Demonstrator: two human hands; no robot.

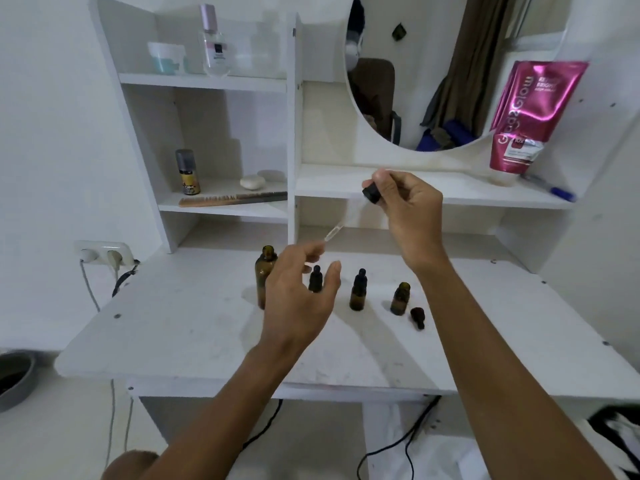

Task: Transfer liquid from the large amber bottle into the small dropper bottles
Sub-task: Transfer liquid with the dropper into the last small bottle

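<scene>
The large amber bottle [265, 271] stands uncapped on the white desk [180, 334], partly behind my left hand [298, 299]. My right hand [405, 209] is raised above the desk and pinches the black bulb of a glass dropper [346, 220], whose tip slants down to the left towards my left fingers. My left hand hovers with its fingers apart, holding nothing. To its right stand a capped small dropper bottle [316, 279], a second capped one [358, 291] and an uncapped small amber bottle [400, 299]. A loose dark dropper cap [418, 317] lies beside the uncapped one.
A white shelf unit with a round mirror [433, 64] rises behind the desk. It holds a pink tube [526, 116], a blue pen [554, 191], a comb [232, 199], a spray can [188, 172] and jars. A wall socket [104, 252] with cables sits at the left.
</scene>
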